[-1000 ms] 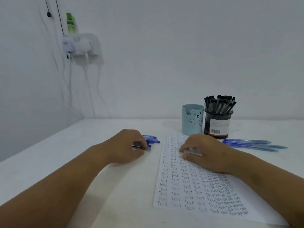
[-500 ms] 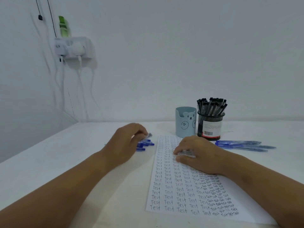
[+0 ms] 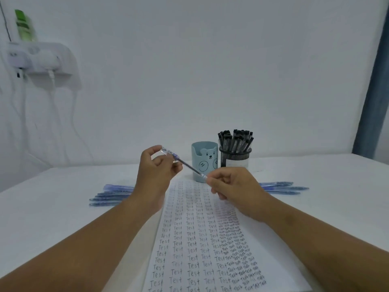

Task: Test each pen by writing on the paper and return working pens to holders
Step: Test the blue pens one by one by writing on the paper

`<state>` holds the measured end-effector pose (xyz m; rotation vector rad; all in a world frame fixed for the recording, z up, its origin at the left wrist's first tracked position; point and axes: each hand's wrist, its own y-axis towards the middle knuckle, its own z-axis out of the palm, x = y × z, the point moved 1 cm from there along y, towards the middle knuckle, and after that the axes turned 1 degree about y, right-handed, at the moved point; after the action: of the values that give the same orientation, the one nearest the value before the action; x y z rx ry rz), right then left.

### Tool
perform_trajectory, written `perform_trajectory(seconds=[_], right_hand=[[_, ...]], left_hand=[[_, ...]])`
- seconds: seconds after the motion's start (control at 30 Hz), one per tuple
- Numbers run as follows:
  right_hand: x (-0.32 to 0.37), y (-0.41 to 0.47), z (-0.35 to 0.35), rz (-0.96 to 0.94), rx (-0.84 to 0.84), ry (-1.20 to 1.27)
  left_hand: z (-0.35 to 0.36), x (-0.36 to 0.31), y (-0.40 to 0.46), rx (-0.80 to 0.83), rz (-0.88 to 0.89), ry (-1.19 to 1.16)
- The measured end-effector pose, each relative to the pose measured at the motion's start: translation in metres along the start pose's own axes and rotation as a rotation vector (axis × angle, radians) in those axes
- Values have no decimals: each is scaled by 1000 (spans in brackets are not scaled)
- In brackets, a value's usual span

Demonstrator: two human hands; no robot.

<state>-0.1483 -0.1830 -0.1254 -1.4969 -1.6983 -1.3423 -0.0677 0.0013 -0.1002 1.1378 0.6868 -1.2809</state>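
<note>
Pen: the pen (image 3: 182,163) is hanging in the air above the far end of the paper (image 3: 210,239), slanting down from left to right, in front of the bear cup (image 3: 204,163).
Left hand: the left hand (image 3: 156,171) is pinching the upper end of the pen with curled fingers (image 3: 175,166).
Right hand: the right hand (image 3: 233,190) is pinching the lower end, near the tip, with thumb and finger.
Transfer risk: both hands are holding only the ends. If one is letting go before the other has a firm grip, the pen may be dropping on the paper and rolling.
Mark risk: the tip is close to the written rows; a careless touch may be leaving a stray line over them.
Space risk: the paper is almost full of "Test" words, so a new trial may be landing on old writing and looking like working ink.
Mixing risk: loose pens are lying on the table (image 3: 63,207) at the left (image 3: 111,194) and at the right (image 3: 282,187). I cannot tell which group is already tested, so putting this pen in the wrong one is possible.
Holder risk: the mesh holder (image 3: 235,160) is crowded with black pens (image 3: 235,141); pushing one more in may be tipping it.
</note>
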Motion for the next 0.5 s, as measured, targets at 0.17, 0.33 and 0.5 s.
perform_trajectory(seconds=[0.17,0.33,0.5], right_hand=[[0,8,-9,75,-188,274],[6,11,-11,114,-141,615],[8,0,1,13,-12,359]], left_hand=[[-19,4,1,132,21,267],[-19,14,-18,510,255,776],[-2,19,-27,619,412,898]])
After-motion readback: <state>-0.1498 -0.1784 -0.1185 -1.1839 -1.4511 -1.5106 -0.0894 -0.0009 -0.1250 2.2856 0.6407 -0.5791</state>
